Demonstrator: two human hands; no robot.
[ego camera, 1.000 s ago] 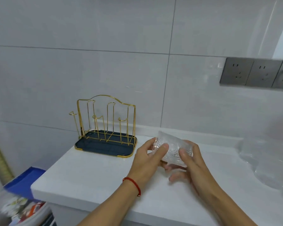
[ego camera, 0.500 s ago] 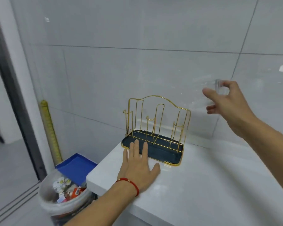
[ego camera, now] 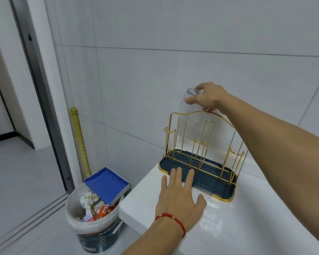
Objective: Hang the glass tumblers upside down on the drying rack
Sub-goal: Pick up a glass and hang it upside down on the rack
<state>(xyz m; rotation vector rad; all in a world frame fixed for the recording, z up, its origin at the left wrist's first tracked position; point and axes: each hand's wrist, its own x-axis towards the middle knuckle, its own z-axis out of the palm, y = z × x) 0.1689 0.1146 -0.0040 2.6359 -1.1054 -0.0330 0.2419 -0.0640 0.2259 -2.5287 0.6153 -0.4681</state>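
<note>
A gold wire drying rack (ego camera: 230, 124) with a dark blue drip tray (ego camera: 221, 190) stands on the white counter against the tiled wall. My right hand (ego camera: 208, 99) holds a clear glass tumbler (ego camera: 187, 107) by its base, mouth down, just above the rack's back left prongs. The tumbler's lower rim overlaps the top of the wire frame; I cannot tell whether a prong is inside it. My left hand (ego camera: 179, 197), with a red string bracelet at the wrist, lies flat on the counter, fingers spread, fingertips on the tray's front edge.
The white counter (ego camera: 247, 227) ends at a left edge near my left wrist. Below it on the floor stands a white bucket (ego camera: 94, 223) full of rubbish with a blue box lid on top. A yellow tape leans in the wall corner (ego camera: 79, 140). A door frame is at left.
The tumbler was between both hands over the counter. The right hand has carried it up and left, then down over the rack, while the left hand settled flat at the tray's front.
</note>
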